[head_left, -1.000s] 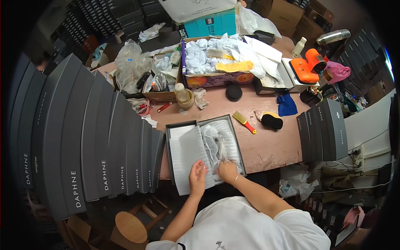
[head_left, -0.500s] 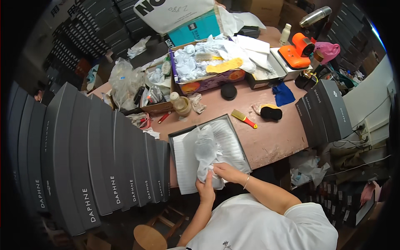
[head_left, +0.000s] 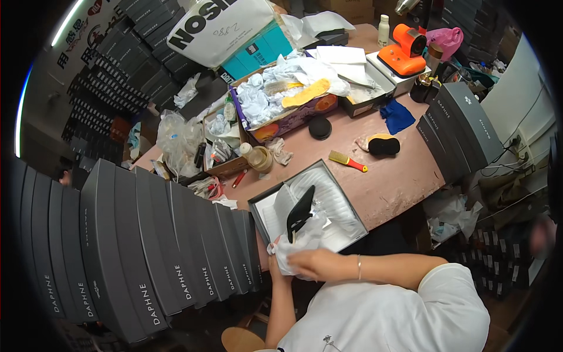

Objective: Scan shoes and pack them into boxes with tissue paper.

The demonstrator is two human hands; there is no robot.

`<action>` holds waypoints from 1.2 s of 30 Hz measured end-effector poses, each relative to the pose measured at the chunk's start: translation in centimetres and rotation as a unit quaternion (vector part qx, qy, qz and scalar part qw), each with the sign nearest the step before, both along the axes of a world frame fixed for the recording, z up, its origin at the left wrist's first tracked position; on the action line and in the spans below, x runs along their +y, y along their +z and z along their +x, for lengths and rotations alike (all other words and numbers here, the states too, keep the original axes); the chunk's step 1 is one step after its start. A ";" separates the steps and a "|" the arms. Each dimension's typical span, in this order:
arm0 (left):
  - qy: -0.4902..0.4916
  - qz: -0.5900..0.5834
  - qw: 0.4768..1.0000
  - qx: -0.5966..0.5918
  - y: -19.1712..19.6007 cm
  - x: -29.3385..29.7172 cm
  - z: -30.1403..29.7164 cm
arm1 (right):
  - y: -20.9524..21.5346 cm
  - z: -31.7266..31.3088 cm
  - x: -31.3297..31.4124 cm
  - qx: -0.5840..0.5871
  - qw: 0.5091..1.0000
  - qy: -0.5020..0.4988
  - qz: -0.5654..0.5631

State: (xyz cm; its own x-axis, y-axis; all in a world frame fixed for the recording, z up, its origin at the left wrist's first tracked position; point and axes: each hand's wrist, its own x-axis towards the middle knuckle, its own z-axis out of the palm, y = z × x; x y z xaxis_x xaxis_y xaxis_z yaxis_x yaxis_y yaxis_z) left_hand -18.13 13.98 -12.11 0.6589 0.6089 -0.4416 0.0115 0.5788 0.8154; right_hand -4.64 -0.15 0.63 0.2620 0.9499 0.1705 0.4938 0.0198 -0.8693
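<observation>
A black high-heeled shoe (head_left: 301, 212) with a pointed toe stands out of a crumpled, translucent white bag (head_left: 302, 242), toe up, above the near part of an open shoebox (head_left: 358, 226). My left hand (head_left: 274, 251) is closed at the bag's left side, low by the heel; its fingers are partly hidden. My right hand (head_left: 316, 264), somewhat blurred, is curled on the bag's near side. White ribbed foam sheet (head_left: 334, 196) lines the box.
Tall stacks of grey shoeboxes (head_left: 158, 234) rise on the left; more boxes (head_left: 457, 129) stand at the right. Beyond the open box lie a red-yellow brush (head_left: 348, 161), a black sponge (head_left: 384, 146), a round black lid (head_left: 320, 127), a bottle (head_left: 255, 157) and a paper-filled carton (head_left: 281, 120).
The black shoe, covered by the bag before, now shows above it. The bag has slid down toward me, my right hand has moved nearer my body, and the whole view has shifted.
</observation>
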 end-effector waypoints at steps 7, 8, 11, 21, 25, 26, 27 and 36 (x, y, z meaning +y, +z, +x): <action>-0.137 -0.087 0.985 -0.053 5.6 1.8 0.5 | 2.5 9.7 -1.2 -0.221 0.962 0.117 -0.107; -0.109 -0.037 0.993 -0.017 6.6 1.8 0.7 | 1.8 8.2 -1.3 -0.200 0.967 0.105 -0.116; -0.098 -0.031 0.994 0.036 -1.3 -0.2 -1.0 | -3.1 5.1 -4.1 -0.120 0.969 0.075 -0.203; -0.009 0.053 0.997 0.056 9.0 1.1 3.6 | -1.6 8.3 -5.1 0.069 0.974 -0.122 -0.180; 0.196 -0.091 0.963 -0.161 15.0 -0.1 4.3 | -2.5 11.3 -6.2 -0.039 0.939 -0.287 -0.187; 0.208 -0.112 0.947 -0.216 15.7 -0.2 3.9 | -3.3 11.8 -6.8 -0.097 0.932 -0.296 -0.186; 0.178 -0.093 0.944 -0.261 17.1 0.5 2.6 | -3.8 12.3 -7.1 -0.112 0.923 -0.303 -0.208; -0.358 0.658 0.618 0.239 8.6 6.2 5.9 | 2.7 16.5 -6.7 -0.090 0.970 -0.101 -0.201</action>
State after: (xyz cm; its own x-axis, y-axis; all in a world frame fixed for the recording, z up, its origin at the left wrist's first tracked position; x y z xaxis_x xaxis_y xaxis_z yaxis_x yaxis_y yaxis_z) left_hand -12.27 20.14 -3.56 0.9533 0.2762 -0.1219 0.3019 -0.8750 0.3784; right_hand 11.82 -6.88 3.32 0.4497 0.8818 -0.1425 0.5972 -0.4154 -0.6862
